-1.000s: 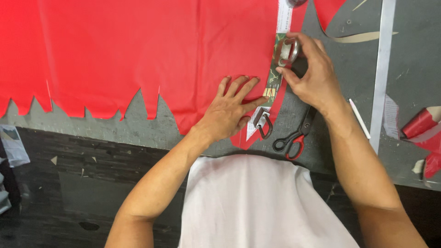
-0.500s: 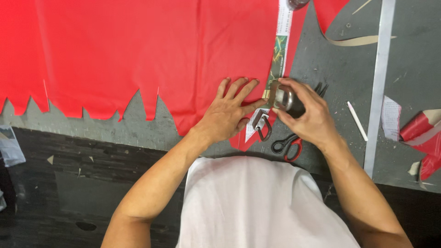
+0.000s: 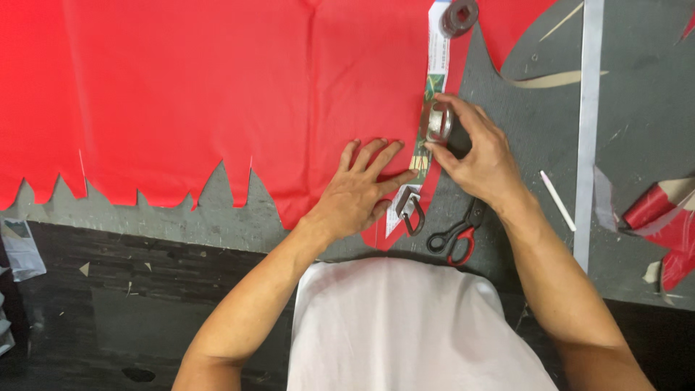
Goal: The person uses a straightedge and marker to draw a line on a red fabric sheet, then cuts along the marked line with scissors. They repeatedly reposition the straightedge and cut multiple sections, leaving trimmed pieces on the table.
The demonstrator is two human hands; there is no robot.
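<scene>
My left hand (image 3: 362,190) lies flat, fingers released, on the red fabric (image 3: 217,94); my right hand (image 3: 474,156) pinches a metal ring weight (image 3: 437,123), which may nudge the paper pattern strip (image 3: 423,137) askew.

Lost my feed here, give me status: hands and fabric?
Left hand flat on red fabric. Right hand holds metal ring on paper strip. Scissors lie beside wrist.

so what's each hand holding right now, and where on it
The right hand pinches a round metal weight by its rim, on the paper pattern strip. The left hand holds nothing; it presses flat on the red fabric.
</scene>
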